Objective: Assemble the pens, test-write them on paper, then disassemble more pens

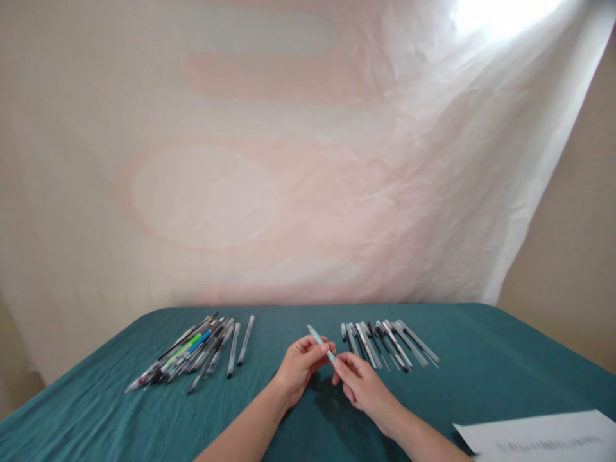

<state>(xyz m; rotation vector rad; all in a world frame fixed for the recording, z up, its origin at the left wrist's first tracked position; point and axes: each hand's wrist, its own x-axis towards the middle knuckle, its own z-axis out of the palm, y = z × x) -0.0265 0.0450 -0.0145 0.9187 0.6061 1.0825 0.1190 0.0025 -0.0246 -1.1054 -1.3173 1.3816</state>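
Note:
Both of my hands meet above the middle of the teal-covered table [505,359]. My left hand [299,371] pinches a light teal pen [318,339] near its upper part. My right hand [362,385] grips the same pen at its lower end with thumb and fingers. The pen slants up to the left, lifted off the cloth. To my left lies a loose pile of pens [192,353] in black, clear, green and blue. On my right, a tidier row of grey and black pens [387,343] lies side by side.
A white sheet of paper [543,436] with printed text lies at the table's front right corner. A pale, wrinkled cloth backdrop [289,160] hangs behind the table. A beige wall [577,256] shows on the right.

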